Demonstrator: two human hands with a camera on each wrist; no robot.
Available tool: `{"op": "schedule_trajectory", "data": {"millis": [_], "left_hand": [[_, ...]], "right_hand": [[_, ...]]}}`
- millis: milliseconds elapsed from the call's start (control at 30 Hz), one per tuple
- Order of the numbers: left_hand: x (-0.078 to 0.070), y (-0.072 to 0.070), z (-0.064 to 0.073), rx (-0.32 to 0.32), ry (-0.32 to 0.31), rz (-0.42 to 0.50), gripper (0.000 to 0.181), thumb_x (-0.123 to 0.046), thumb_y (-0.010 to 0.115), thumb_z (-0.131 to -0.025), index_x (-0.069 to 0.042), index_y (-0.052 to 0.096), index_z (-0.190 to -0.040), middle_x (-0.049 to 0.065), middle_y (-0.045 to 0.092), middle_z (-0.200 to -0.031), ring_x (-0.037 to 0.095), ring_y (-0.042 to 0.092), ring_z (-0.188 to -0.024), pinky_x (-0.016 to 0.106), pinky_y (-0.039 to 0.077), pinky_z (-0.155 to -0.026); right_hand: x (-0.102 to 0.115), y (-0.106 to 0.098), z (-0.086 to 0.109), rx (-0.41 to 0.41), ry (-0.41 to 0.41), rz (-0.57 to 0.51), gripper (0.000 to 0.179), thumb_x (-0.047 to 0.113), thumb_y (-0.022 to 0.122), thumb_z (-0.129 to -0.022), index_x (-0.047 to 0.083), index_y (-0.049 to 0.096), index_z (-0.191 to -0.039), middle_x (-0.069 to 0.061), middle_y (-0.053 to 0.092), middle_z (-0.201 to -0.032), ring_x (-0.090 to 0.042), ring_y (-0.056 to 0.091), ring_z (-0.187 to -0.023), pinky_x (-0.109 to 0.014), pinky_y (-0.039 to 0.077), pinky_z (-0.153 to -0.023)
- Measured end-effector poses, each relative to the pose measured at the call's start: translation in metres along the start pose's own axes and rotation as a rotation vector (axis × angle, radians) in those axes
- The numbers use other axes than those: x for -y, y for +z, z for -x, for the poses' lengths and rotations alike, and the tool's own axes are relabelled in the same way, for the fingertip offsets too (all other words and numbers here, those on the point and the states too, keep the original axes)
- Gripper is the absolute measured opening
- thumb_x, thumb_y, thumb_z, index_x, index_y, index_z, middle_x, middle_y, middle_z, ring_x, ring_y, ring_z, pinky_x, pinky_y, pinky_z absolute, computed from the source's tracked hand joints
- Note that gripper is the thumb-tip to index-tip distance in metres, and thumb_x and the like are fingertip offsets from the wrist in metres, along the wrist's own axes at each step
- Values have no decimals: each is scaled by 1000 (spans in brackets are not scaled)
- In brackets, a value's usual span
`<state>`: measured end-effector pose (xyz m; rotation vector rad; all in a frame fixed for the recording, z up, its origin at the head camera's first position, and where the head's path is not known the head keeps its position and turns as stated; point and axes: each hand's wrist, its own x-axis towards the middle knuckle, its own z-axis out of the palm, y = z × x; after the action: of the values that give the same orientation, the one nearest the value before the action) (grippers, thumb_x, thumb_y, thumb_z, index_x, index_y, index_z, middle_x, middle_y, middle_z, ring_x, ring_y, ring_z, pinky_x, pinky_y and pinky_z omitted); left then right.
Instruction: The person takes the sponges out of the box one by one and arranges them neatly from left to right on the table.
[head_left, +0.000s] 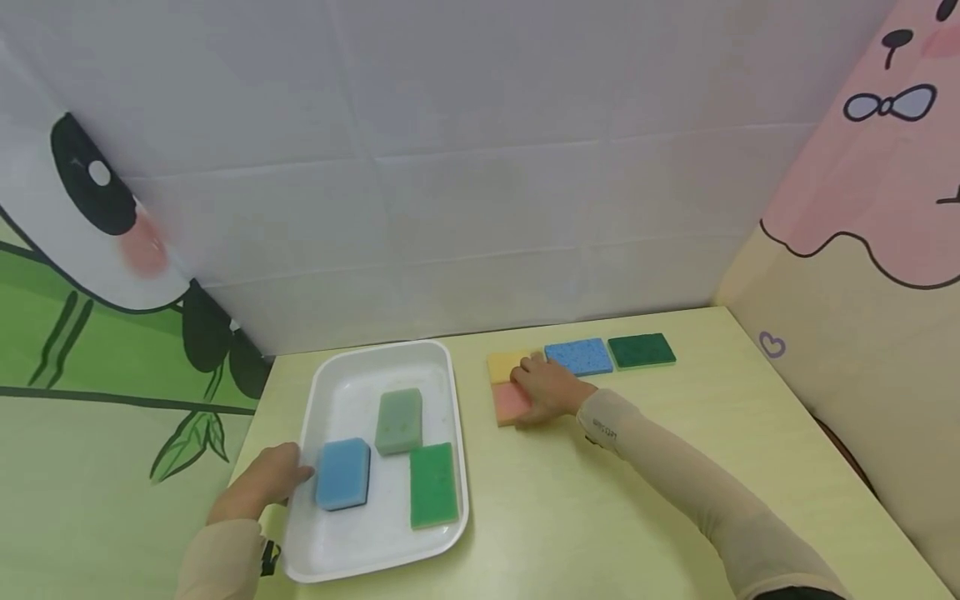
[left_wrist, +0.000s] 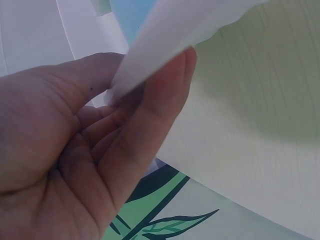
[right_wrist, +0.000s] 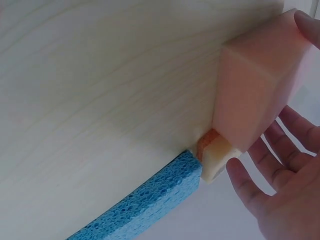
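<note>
My left hand [head_left: 264,482] pinches the left rim of a white tray [head_left: 330,546] between thumb and fingers; the left wrist view shows that rim [left_wrist: 150,55] close up. Inside the tray lie a blue sponge [head_left: 342,473], a pale green sponge [head_left: 399,421] and a bright green one [head_left: 433,485]. To the right of the tray, my right hand [head_left: 550,386] holds a pink sponge [head_left: 510,402], thumb at one end and fingers along the other side. That pink sponge [right_wrist: 255,80] stands against a yellow sponge [head_left: 506,365], partly hidden by the fingers.
A speckled blue sponge [head_left: 579,357] and a dark green scouring pad [head_left: 641,350] lie in a row right of the yellow sponge. The pale wooden table [head_left: 600,517] meets a white cloth wall [head_left: 480,200] behind, with printed cloth on both sides.
</note>
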<state>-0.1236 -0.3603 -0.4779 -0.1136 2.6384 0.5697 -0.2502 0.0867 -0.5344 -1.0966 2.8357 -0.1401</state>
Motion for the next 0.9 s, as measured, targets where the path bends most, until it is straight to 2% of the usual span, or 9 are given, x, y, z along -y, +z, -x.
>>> {"op": "schedule_trajectory", "data": {"millis": [367,500,633,900], "left_hand": [[0,0,-1,-1,0,-9,29,-3,58,-97,22,49,-108,28,64,-93,33,68,-78,46,59,-67],[-2,-1,1,-2,5,-11,29,-3,58,-97,22,49,-108,27,64,-92,33,68,-78,46,59,-67],[-4,-2,4,-2,24,-18,29,-3,57,-97,22,49,-107,28,64,-92,34,68,-78,46,59,-66],[0,-1,2,-1,46,-16,27,-3,57,-97,21,50,-105,27,64,-90,33,68,-76,45,59,-66]], "right_hand": [[-2,-2,0,-10,-21,-7,78,62,78,-75,7,57,-126,-7,54,-112,-23,47,-98,-40,48,-79],[-3,-6,0,-21,-40,6,79,63,76,-76,8,56,-129,-7,55,-116,-24,50,-103,-42,49,-84],[-4,-16,0,-20,-52,-11,80,62,75,-78,7,55,-133,-7,55,-118,-24,51,-106,-43,47,-90],[0,-38,-1,-38,-94,22,77,61,75,-80,9,55,-133,-6,58,-121,-26,54,-111,-46,48,-88]]}}
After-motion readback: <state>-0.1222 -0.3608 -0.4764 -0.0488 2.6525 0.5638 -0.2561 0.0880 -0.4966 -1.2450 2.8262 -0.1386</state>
